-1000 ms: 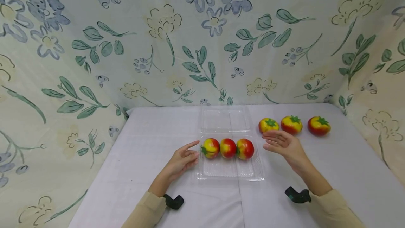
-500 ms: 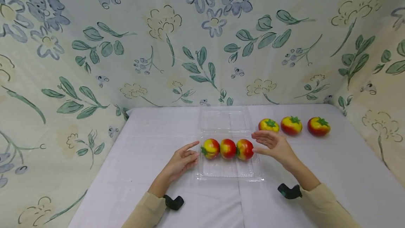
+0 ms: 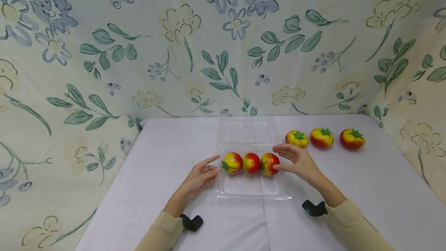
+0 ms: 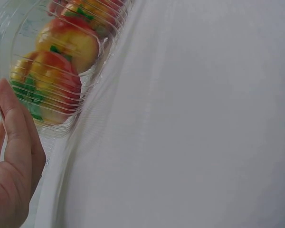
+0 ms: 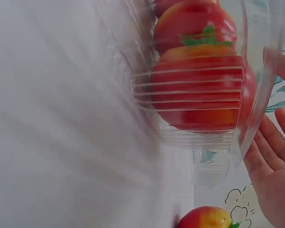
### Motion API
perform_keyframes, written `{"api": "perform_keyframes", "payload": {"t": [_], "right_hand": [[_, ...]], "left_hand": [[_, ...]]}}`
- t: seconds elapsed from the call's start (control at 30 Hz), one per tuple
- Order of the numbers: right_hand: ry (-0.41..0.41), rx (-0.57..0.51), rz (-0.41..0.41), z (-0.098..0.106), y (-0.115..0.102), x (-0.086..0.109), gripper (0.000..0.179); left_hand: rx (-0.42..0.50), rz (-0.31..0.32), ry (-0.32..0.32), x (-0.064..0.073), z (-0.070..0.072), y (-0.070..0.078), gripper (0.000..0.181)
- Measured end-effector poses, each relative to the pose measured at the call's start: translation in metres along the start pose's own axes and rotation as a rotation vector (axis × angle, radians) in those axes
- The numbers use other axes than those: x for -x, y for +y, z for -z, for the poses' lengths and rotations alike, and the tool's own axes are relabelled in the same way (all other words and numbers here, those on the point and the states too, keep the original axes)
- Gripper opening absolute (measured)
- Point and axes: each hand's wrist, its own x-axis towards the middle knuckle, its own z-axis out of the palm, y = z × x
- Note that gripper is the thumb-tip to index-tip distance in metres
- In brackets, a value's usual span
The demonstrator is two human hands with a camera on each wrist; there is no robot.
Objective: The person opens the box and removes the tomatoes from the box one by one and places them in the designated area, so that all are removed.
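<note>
A clear plastic clamshell box [image 3: 244, 187] lies with its lid [image 3: 245, 131] folded back. Along its far half sit three red-and-yellow persimmons with green leaf tops: a left one [image 3: 232, 163], a middle one [image 3: 251, 163] and a right one [image 3: 269, 165]. My left hand [image 3: 199, 177] is at the box's left rim, index finger extended and the others loosely bent. In the left wrist view the left hand [image 4: 16, 152] has its fingertips right at the rim. My right hand [image 3: 302, 162] is by the right persimmon, thumb overlapping it; its fingers [image 5: 270, 147] extend behind the clear wall.
Three more persimmons stand in a row at the back right: a near one [image 3: 297, 138], a middle one [image 3: 321, 138] and a far one [image 3: 352, 139]. A white cloth covers the table [image 3: 167, 142]. Floral fabric [image 3: 195, 49] hangs behind and at both sides.
My right hand has moved left from beside the loose persimmons to the right end of the row in the box. The left hand, box and persimmons have stayed put.
</note>
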Motion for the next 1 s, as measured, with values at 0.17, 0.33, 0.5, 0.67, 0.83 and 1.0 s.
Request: {"api": "perform_keyframes", "payload": {"t": [0.17, 0.33, 0.5, 0.67, 0.83, 1.0], "right_hand": [[-0.008, 0.022, 0.01, -0.002, 0.002, -0.001, 0.056], [-0.026, 0.061, 0.021, -0.004, 0.006, -0.002, 0.06], [-0.049, 0.107, 0.045, -0.005, 0.009, -0.003, 0.062], [-0.051, 0.134, 0.08, -0.007, 0.01, -0.003, 0.064], [-0.038, 0.187, 0.112, -0.008, 0.011, -0.002, 0.065], [-0.034, 0.26, 0.12, -0.009, 0.011, -0.001, 0.067]], "left_hand": [[0.002, 0.0, 0.0, 0.0, -0.001, 0.001, 0.057], [0.004, 0.004, 0.004, 0.001, -0.001, 0.002, 0.057], [0.009, 0.007, 0.009, 0.0, -0.001, 0.002, 0.057], [0.005, 0.001, 0.004, -0.001, -0.001, 0.001, 0.056], [0.012, -0.003, -0.004, -0.001, -0.001, 0.001, 0.057], [0.006, -0.002, -0.005, -0.001, -0.002, 0.001, 0.057]]}}
